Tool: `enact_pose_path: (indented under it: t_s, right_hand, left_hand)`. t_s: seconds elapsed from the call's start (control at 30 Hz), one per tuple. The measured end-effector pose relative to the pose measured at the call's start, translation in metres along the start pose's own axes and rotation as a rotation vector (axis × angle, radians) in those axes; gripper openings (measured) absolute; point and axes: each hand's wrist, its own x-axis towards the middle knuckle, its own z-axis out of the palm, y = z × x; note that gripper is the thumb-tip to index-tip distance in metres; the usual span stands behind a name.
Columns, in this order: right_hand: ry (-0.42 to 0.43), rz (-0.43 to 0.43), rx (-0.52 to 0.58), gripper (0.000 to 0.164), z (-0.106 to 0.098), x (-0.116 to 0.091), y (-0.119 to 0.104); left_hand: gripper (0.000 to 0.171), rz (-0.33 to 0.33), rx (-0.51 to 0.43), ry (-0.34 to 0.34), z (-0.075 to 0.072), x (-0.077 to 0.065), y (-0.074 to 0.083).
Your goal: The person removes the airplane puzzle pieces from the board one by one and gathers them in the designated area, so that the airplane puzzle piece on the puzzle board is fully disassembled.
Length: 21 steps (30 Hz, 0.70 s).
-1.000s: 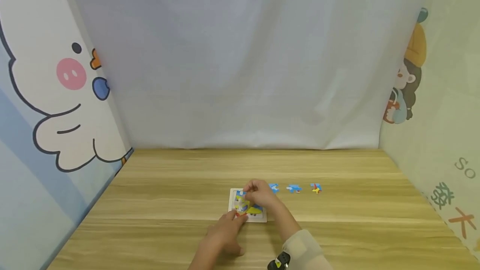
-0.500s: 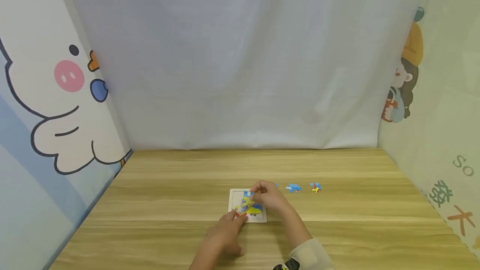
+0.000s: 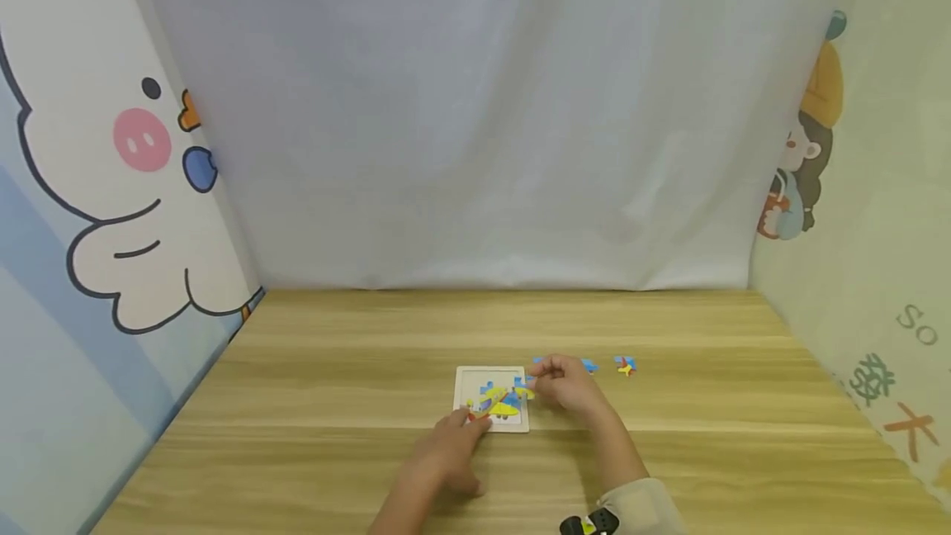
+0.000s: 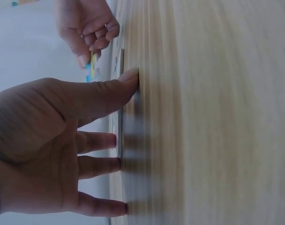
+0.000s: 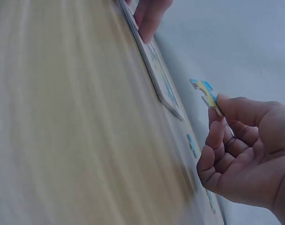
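A square puzzle tray [image 3: 458,390] with a pale rim lies on the table, holding part of a yellow airplane picture [image 3: 503,407]. My left hand [image 3: 446,456] rests at its near-left corner, fingertips on the rim and fingers mostly straight. To the right of the tray, my right hand [image 3: 570,388] pinches a blue and yellow puzzle piece [image 5: 206,95] between thumb and index finger. In the right wrist view this piece is raised off the table, tilted. The other right fingers are curled in. The tray's back part shows bare wood.
Loose puzzle pieces lie behind and right of my right hand: one blue, red and yellow piece [image 3: 626,366], another blue piece [image 3: 589,365] partly hidden by the hand. A grey-white curtain [image 3: 483,188] stands behind the wooden table [image 3: 334,386]. Printed panels flank both sides.
My right hand has moved rightward from over the tray to its right side, carrying the puzzle piece along. The left hand has stayed at the tray's near-left corner.
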Motion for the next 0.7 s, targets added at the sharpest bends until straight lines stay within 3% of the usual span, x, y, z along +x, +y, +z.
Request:
enact_pose_path:
  t_s: [0.43,0.7]
  right_hand:
    - [0.153,0.072,-0.105,0.012,-0.014,-0.007,0.006]
    - [0.168,0.061,-0.194,0.007,-0.015,-0.004,0.011]
  left_hand:
    - [0.081,-0.007,-0.013,-0.017,-0.001,0.002,0.000]
    - [0.081,-0.003,-0.043,-0.021,-0.002,0.001,0.000]
